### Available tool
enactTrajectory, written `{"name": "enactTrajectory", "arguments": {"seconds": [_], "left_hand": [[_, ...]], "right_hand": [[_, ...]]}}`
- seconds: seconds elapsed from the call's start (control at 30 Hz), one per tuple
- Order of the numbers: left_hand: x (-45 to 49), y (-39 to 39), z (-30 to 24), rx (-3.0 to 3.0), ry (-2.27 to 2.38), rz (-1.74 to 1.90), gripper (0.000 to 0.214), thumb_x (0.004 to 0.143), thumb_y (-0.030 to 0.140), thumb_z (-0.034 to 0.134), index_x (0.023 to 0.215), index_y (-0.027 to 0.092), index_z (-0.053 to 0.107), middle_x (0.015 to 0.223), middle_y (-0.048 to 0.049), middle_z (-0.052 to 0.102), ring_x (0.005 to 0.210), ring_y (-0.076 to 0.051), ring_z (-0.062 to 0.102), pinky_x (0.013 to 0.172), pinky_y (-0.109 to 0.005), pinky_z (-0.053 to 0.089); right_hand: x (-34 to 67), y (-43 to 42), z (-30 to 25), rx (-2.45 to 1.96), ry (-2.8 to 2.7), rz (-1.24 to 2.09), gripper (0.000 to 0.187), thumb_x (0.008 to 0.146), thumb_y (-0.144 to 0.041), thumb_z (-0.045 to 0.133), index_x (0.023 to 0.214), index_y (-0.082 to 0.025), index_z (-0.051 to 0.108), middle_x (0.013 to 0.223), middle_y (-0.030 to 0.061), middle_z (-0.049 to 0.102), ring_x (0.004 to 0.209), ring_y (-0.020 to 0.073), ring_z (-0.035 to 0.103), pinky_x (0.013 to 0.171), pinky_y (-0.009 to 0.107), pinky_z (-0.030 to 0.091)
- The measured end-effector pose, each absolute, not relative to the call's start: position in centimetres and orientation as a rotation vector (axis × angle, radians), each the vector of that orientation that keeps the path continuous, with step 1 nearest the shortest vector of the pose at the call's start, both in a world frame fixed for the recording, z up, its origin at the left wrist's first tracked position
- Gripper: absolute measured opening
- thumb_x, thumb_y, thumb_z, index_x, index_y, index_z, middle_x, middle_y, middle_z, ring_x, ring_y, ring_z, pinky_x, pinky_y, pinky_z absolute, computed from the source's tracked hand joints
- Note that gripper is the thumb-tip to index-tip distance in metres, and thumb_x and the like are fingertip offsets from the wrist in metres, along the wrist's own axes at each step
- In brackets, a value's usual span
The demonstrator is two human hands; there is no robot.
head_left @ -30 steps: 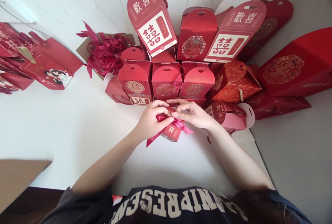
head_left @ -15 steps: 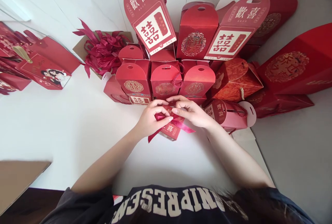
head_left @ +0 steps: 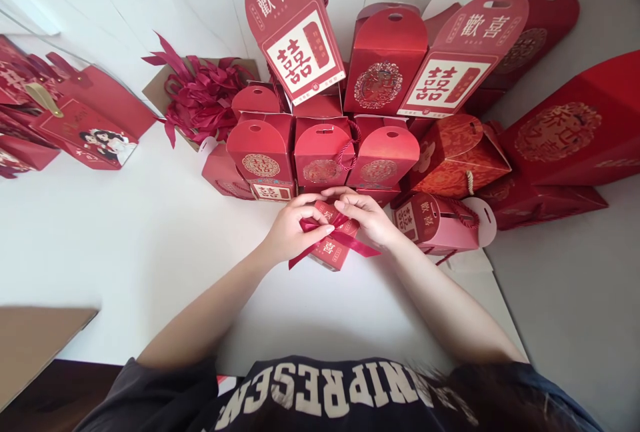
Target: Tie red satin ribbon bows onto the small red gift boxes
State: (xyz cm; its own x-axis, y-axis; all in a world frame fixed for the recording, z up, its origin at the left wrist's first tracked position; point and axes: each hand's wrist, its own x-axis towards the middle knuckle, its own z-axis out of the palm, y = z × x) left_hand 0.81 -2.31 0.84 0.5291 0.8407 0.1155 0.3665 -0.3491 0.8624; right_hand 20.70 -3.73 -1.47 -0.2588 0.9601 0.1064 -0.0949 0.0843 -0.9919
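Note:
Between my hands a small red gift box lies on the white table, with a dark pink ribbon across its top. The ribbon's two tails spread to the left and right over the box. My left hand is closed, thumb and fingers pinching the ribbon near the middle of the box. My right hand is at the far right side of the box, its thumb and index finger closed on the ribbon's loop. The part of the ribbon between the fingers is mostly hidden.
Several red gift boxes stand in rows just beyond my hands, with larger ones at the right. A cardboard box of loose ribbons sits behind on the left. Red bags stand far left; brown cardboard lies near left.
My right hand has shifted slightly left and down, its fingers drawing in on the ribbon. More of the box's top shows, and the right ribbon tail lies a little farther right.

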Motion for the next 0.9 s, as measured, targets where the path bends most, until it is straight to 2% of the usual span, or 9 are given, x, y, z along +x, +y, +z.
{"name": "enactTrajectory", "arguments": {"seconds": [0.13,0.2,0.3,0.37,0.43,0.53,0.63,0.77,0.9], "left_hand": [[-0.7,-0.8,2.7,1.892,0.841,0.479,0.021,0.088,0.037,0.060,0.086,0.021,0.074,0.125,-0.0087,0.062,0.115,-0.026,0.060,0.101,-0.041,0.044],[-1.7,-0.1,3.7,1.936,0.808,0.446,0.020,0.086,0.037,0.064,0.099,0.025,0.073,0.132,-0.0077,0.060,0.123,-0.027,0.056,0.106,-0.042,0.040],[-2.6,0.3,4.4,2.015,0.803,0.493,0.020,0.081,0.035,0.070,0.098,0.025,0.071,0.125,-0.0072,0.061,0.119,-0.026,0.056,0.105,-0.040,0.040],[-2.8,0.2,4.5,2.051,0.807,0.519,0.016,0.081,0.035,0.070,0.092,0.024,0.071,0.111,-0.0066,0.062,0.105,-0.023,0.059,0.097,-0.037,0.044],[-2.8,0.0,4.5,2.078,0.813,0.505,0.014,0.082,0.036,0.069,0.087,0.024,0.071,0.099,-0.0049,0.060,0.092,-0.019,0.059,0.089,-0.033,0.045],[-2.6,-0.2,4.5,2.076,0.807,0.460,0.015,0.083,0.037,0.067,0.079,0.023,0.072,0.089,-0.0030,0.057,0.083,-0.017,0.056,0.082,-0.030,0.044],[-2.5,-0.1,4.3,2.005,0.799,0.403,0.022,0.086,0.037,0.063,0.072,0.020,0.068,0.077,-0.0018,0.057,0.070,-0.015,0.053,0.067,-0.027,0.041],[-2.5,0.1,4.0,1.890,0.780,0.312,0.036,0.091,0.040,0.053,0.063,0.018,0.059,0.062,-0.0003,0.053,0.055,-0.012,0.044,0.055,-0.026,0.033],[-2.7,0.2,4.2,1.931,0.781,0.229,0.027,0.082,0.040,0.065,0.067,0.018,0.061,0.060,0.0017,0.049,0.052,-0.010,0.039,0.050,-0.024,0.029]], "right_hand": [[21.5,-4.8,1.4,-1.159,-1.657,1.170,0.027,0.098,-0.045,0.046,0.103,-0.024,0.062,0.129,0.0063,0.061,0.124,0.0223,0.054,0.106,0.039,0.038],[22.1,-5.7,3.5,-1.263,-1.811,0.994,0.027,0.100,-0.042,0.043,0.112,-0.025,0.060,0.127,0.0070,0.062,0.118,0.0231,0.058,0.101,0.038,0.041],[23.3,-7.1,6.1,-1.384,-1.943,0.714,0.021,0.100,-0.037,0.044,0.103,-0.023,0.060,0.104,0.0078,0.067,0.093,0.0231,0.063,0.082,0.035,0.045],[24.1,-7.9,7.1,-1.497,-2.034,0.642,0.024,0.099,-0.037,0.044,0.085,-0.023,0.057,0.083,0.0054,0.065,0.073,0.0207,0.060,0.067,0.033,0.042],[24.5,-8.4,7.4,-1.586,-2.158,0.661,0.027,0.098,-0.040,0.045,0.079,-0.024,0.053,0.074,0.0034,0.063,0.064,0.0196,0.057,0.060,0.032,0.038],[24.2,-8.8,6.7,-1.634,-2.316,0.709,0.022,0.096,-0.044,0.048,0.088,-0.024,0.054,0.078,0.0042,0.066,0.066,0.0221,0.061,0.057,0.032,0.035],[22.9,-8.9,6.0,-1.643,-2.352,0.595,0.025,0.093,-0.049,0.052,0.094,-0.024,0.052,0.078,0.0067,0.068,0.066,0.0256,0.063,0.056,0.033,0.034],[21.4,-8.8,5.6,-1.605,-2.361,0.488,0.027,0.090,-0.045,0.058,0.101,-0.023,0.048,0.084,0.0082,0.069,0.067,0.0272,0.064,0.054,0.033,0.034],[20.8,-8.7,5.4,-1.571,-2.388,0.398,0.026,0.092,-0.043,0.056,0.102,-0.020,0.051,0.087,0.0102,0.067,0.069,0.0263,0.063,0.055,0.034,0.037]]}}
